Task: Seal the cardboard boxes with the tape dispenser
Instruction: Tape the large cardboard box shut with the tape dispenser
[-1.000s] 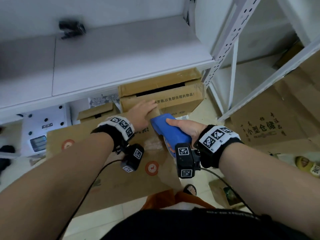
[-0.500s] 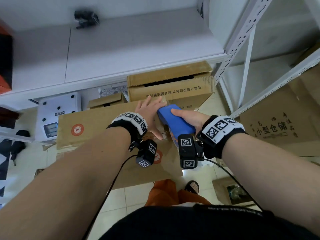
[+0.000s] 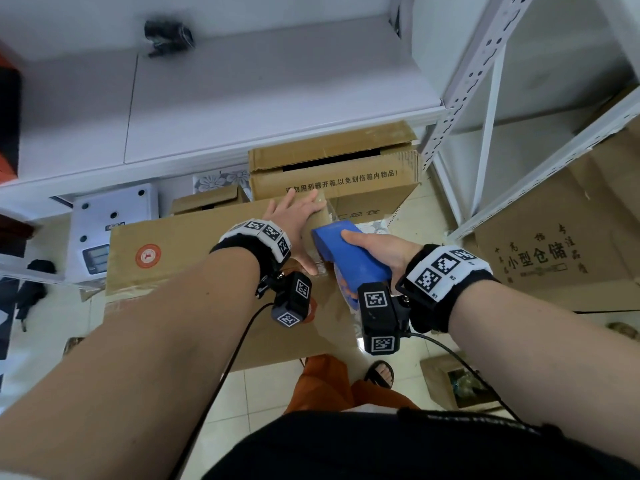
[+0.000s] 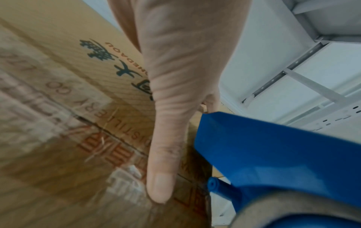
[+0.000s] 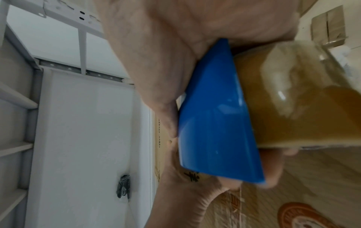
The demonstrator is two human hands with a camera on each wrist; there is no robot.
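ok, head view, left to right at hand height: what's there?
White scale → red stamp on the box → left hand flat on the box → blue dispenser → right hand holding it → printed carton.

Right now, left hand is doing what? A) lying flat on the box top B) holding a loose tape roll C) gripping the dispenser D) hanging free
A: the left hand lies with fingers spread flat on the box, beside the dispenser held in the right hand.
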